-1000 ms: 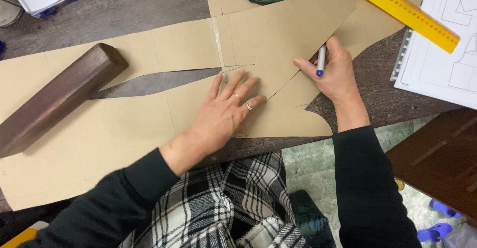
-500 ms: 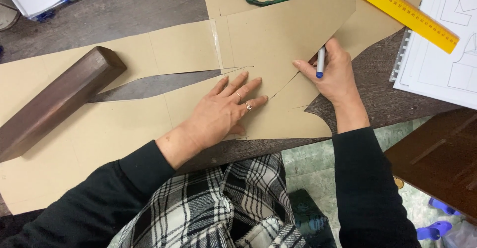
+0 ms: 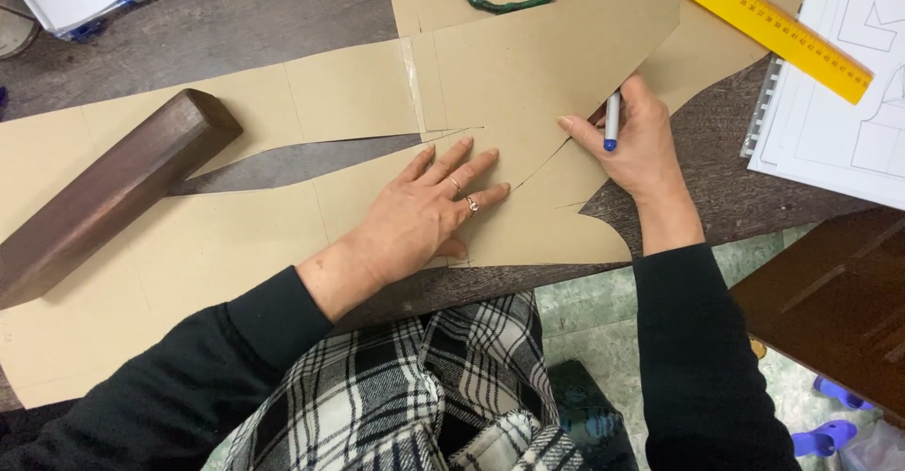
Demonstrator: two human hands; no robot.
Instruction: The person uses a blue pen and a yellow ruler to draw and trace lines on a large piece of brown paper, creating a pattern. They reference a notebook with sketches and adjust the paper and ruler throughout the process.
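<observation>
Hands tracing a cardboard pattern piece

The left hand [image 3: 429, 207] lies flat, fingers spread, pressing down the brown cardboard pattern piece [image 3: 528, 84]. The right hand [image 3: 636, 141] grips a blue-tipped pen [image 3: 612, 120], upright at the piece's slanting right edge, which runs up and rightward toward a yellow ruler [image 3: 764, 20]. A wooden block [image 3: 104, 193] lies left

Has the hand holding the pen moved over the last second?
No, not noticeably. The right hand with the pen sits at the same spot on the brown paper pattern's slanted edge, just as far below the yellow ruler.
</observation>
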